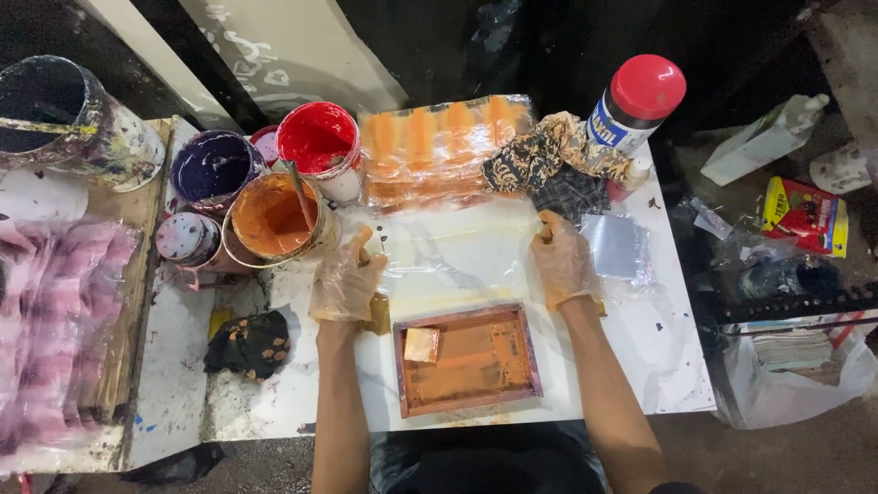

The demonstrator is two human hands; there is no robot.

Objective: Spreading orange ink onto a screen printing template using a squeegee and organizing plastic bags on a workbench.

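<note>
There were two gloved hands, the left hand (347,282) and the right hand (563,261), and one orange-stained framed screen (466,359). Four open paint pots stood together, perhaps five: orange (274,220), red (318,139), purple (215,166), lidded (187,238). One red-capped spray can (636,105) stood apart.

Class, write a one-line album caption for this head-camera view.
Gloved left hand and right hand spread a clear plastic sheet beside orange paint tub.
</note>
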